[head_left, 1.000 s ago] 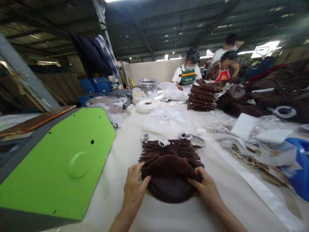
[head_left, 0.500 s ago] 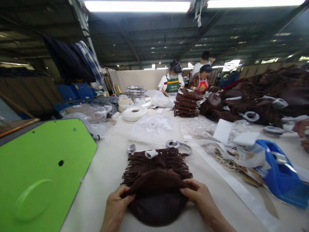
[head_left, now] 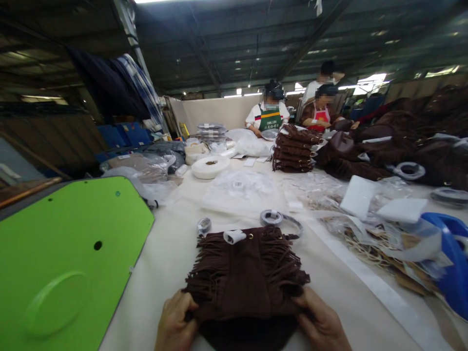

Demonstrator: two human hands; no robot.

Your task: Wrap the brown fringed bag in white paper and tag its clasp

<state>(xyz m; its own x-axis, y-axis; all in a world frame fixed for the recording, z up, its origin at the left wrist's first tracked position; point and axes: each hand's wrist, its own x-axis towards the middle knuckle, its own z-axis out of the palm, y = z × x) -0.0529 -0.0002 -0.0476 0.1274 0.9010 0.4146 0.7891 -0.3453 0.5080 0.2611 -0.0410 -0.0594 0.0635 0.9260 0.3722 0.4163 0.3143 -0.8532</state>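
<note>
A dark brown suede bag with fringes [head_left: 246, 278] lies flat on the white table [head_left: 171, 253] right in front of me. My left hand [head_left: 175, 326] grips its lower left edge, fingers curled onto the suede. My right hand [head_left: 320, 324] holds the lower right edge the same way. A small white wrapped piece [head_left: 234, 237] sits at the bag's top rim, and metal ring handles [head_left: 280, 219] lie just behind it.
A bright green machine cover [head_left: 66, 263] fills the left. Clear plastic bags [head_left: 241, 187], a tape roll [head_left: 210, 167] and a stack of brown fringed bags [head_left: 294, 155] lie farther back. A blue tape dispenser [head_left: 451, 258] stands right. Three people [head_left: 270, 114] work at the far end.
Both hands have slid down toward me along the bag's sides. The folded flap now lies flattened, so the fringed front shows fully. The view shifted slightly.
</note>
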